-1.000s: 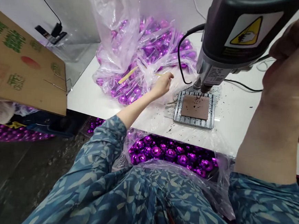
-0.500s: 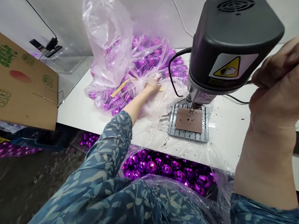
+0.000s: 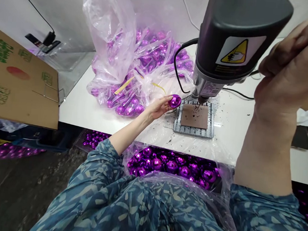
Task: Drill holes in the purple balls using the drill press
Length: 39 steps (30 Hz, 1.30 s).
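A white worktable ran beneath everything, with a printed cardboard box at the far left. The black-housed drill press rose right of centre, and left of it lay a tied clear plastic bag of purple baubles. An open bag of more purple baubles sat below the table's near edge.

The right hand was raised beside the motor housing, fingers curled; whether it gripped anything, I could not tell. The left hand, much nearer the work, pinched a single purple faceted bauble between thumb and fingertips.

That bauble was just left of the slotted base plate, by its far left corner, so the brown board lay to its right and slightly towards the person. It looked roundish, with no clear long axis. The drill chuck hung low over the board's far side, a black cable looped close behind the bauble, and dark shavings surrounded the board's small hole.
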Available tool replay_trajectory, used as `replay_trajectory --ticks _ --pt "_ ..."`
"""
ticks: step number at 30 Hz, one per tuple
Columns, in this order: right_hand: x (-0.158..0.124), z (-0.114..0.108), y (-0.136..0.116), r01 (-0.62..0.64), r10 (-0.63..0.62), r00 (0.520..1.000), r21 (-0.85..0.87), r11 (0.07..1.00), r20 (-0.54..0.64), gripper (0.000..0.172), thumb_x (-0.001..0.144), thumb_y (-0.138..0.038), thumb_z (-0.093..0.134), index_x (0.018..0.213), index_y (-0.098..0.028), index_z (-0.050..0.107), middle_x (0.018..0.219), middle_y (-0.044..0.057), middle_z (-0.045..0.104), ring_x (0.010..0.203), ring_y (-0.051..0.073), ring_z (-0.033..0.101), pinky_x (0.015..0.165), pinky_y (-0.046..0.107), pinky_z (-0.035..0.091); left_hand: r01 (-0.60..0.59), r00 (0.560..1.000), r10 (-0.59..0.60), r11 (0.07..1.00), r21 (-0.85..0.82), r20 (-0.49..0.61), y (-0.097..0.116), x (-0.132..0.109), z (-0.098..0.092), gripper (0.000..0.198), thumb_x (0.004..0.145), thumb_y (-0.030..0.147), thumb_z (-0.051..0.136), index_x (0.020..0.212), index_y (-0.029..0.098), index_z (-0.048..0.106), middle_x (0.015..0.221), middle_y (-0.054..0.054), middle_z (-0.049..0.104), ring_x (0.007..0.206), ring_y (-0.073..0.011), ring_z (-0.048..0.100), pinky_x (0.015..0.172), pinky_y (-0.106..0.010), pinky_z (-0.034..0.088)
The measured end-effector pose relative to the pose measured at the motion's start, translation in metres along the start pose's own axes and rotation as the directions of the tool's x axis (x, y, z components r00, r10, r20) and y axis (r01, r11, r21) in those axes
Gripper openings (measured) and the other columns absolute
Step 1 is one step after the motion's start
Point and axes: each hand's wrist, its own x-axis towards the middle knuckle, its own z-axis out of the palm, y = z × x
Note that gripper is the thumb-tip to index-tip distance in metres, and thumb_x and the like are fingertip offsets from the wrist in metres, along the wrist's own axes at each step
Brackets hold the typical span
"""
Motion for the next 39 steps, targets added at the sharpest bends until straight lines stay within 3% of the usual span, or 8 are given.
replay_trajectory --ticks 3,6,8,12,18,24,31,39 --pt "0.005 0.004 0.008 0.102 -0.099 0.986 0.019 0.995 -0.136 0.069 0.071 -0.063 0.069 0.060 -0.020 0.015 0.048 -0.004 0.012 0.037 0.002 0.027 0.045 0.025 0.008 -0.041 0.999 0.040 0.998 -0.040 -0.020 -0.014 -0.002 0.017 0.044 0.076 0.042 0.095 0.109 0.020 0.073 0.114 -0.008 0.081 0.109 -0.0221 0.077 0.108 -0.044 0.061" --pt "0.005 0.004 0.005 0.052 -0.056 0.998 -0.098 0.994 -0.038 0.068 0.054 -0.075 0.058 0.062 -0.018 0.021 0.049 -0.004 0.023 0.040 -0.001 0.029 0.044 0.023 0.015 -0.124 0.991 0.123 0.992 -0.015 -0.051 -0.029 -0.001 0.037 0.060 0.068 0.049 0.101 0.111 0.020 0.071 0.112 -0.007 0.082 0.103 -0.0200 0.078 0.104 -0.039 0.060" --pt "0.003 0.004 0.000 0.044 -0.047 0.999 -0.151 0.988 -0.016 0.069 0.054 -0.078 0.054 0.065 -0.018 0.021 0.049 -0.004 0.022 0.041 -0.002 0.030 0.046 0.021 0.018 -0.178 0.982 0.179 0.984 0.026 -0.053 -0.038 0.001 0.047 0.065 0.065 0.051 0.103 0.111 0.019 0.069 0.111 -0.007 0.082 0.103 -0.0202 0.078 0.102 -0.037 0.059" --pt "0.000 0.004 -0.004 0.115 -0.114 0.993 -0.094 0.989 0.017 0.076 0.058 -0.078 0.056 0.068 -0.020 0.008 0.051 -0.004 0.005 0.040 -0.001 0.027 0.047 0.019 0.022 -0.237 0.970 0.242 0.964 0.120 -0.035 -0.048 0.003 0.057 0.065 0.067 0.051 0.103 0.111 0.019 0.068 0.109 -0.008 0.082 0.103 -0.0213 0.077 0.098 -0.037 0.058" --pt "-0.003 0.007 -0.009 0.093 -0.090 0.996 -0.111 0.990 0.027 0.078 0.054 -0.079 0.054 0.067 -0.019 0.005 0.051 -0.003 0.003 0.040 -0.003 0.027 0.047 0.016 0.023 -0.317 0.946 0.322 0.903 0.291 0.029 -0.056 0.006 0.060 0.060 0.071 0.047 0.101 0.113 0.020 0.067 0.116 -0.009 0.081 0.110 -0.0253 0.076 0.093 -0.038 0.058" --pt "-0.002 0.007 -0.007 0.112 -0.110 0.994 -0.085 0.990 0.024 0.077 0.055 -0.079 0.055 0.065 -0.020 0.007 0.049 -0.004 0.006 0.040 -0.003 0.027 0.048 0.017 0.021 -0.413 0.890 0.450 0.741 0.529 0.064 -0.063 0.009 0.061 0.057 0.076 0.044 0.097 0.120 0.021 0.069 0.125 -0.011 0.077 0.120 -0.0301 0.070 0.096 -0.042 0.055" --pt "-0.004 0.007 -0.007 0.112 -0.111 0.994 -0.097 0.989 0.010 0.075 0.053 -0.080 0.057 0.063 -0.020 0.013 0.047 -0.004 0.011 0.040 -0.001 0.028 0.048 0.018 0.020 -0.565 0.790 0.569 0.533 0.630 0.227 -0.065 0.003 0.063 0.055 0.084 0.041 0.092 0.130 0.024 0.067 0.126 -0.009 0.074 0.124 -0.0305 0.066 0.108 -0.049 0.055" --pt "-0.006 0.007 -0.010 0.063 -0.062 0.998 -0.148 0.987 0.011 0.073 0.048 -0.082 0.054 0.058 -0.017 0.021 0.051 -0.002 0.006 0.041 -0.001 0.031 0.047 0.018 0.021 -0.594 0.788 0.549 0.557 0.580 0.280 -0.069 0.005 0.065 0.052 0.088 0.042 0.088 0.129 0.022 0.062 0.127 -0.011 0.074 0.118 -0.0282 0.073 0.102 -0.047 0.062"
